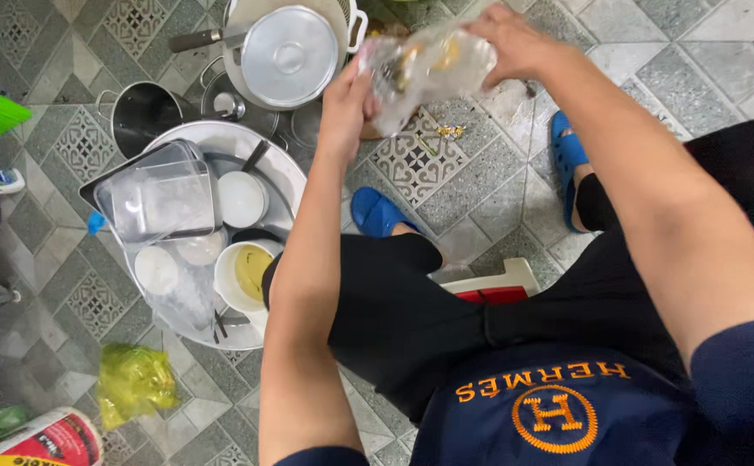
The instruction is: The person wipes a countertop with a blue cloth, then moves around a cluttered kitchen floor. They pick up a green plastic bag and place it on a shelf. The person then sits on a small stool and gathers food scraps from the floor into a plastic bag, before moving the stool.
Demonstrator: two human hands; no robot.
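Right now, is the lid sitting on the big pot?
Yes, the round metal lid rests on the big pot beside the basin of dishes.

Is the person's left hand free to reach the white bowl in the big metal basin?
Probably not at once: the left hand and right hand both grip a clear plastic bag. The white bowl itself lies uncovered in the basin.

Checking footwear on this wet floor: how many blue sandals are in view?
2. One blue sandal sits on the tiles beside the metal basin; the other is under the right arm, further right. Both feet are partly hidden by the legs.
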